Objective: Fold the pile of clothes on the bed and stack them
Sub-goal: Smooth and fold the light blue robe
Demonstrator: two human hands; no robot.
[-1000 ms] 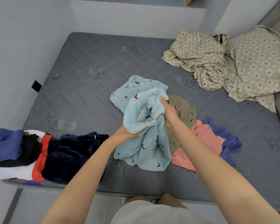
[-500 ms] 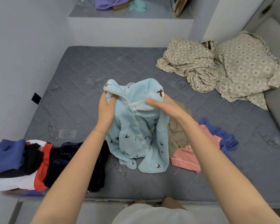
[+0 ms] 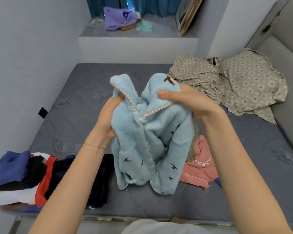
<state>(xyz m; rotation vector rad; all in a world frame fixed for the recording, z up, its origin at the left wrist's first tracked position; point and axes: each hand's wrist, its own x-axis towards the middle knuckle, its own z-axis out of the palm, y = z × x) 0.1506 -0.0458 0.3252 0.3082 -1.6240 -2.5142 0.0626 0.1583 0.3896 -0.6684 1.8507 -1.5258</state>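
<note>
Two hands of mine are up, my left hand [image 3: 107, 119] and my right hand [image 3: 189, 102], both gripping one pale blue fleece garment [image 3: 147, 146]. One thin bracelet [image 3: 95, 146] circles the left wrist. Just right of the fleece, three loose pieces lie on the one grey mattress [image 3: 85, 98]: one pink garment [image 3: 200, 171], one olive garment [image 3: 193, 149], one blue scrap [image 3: 218, 181]. In the heap [image 3: 24, 191] on the near left I count four: one blue piece [image 3: 8, 168], one black piece [image 3: 34, 168], one red-and-white piece [image 3: 46, 179], one dark navy piece [image 3: 98, 183]. Far right lies patterned beige bedding [image 3: 243, 81]; whether it is one piece or two I cannot tell. The far ledge [image 3: 162, 31] holds one purple bag [image 3: 118, 20] and one mint-green item [image 3: 144, 27].
</note>
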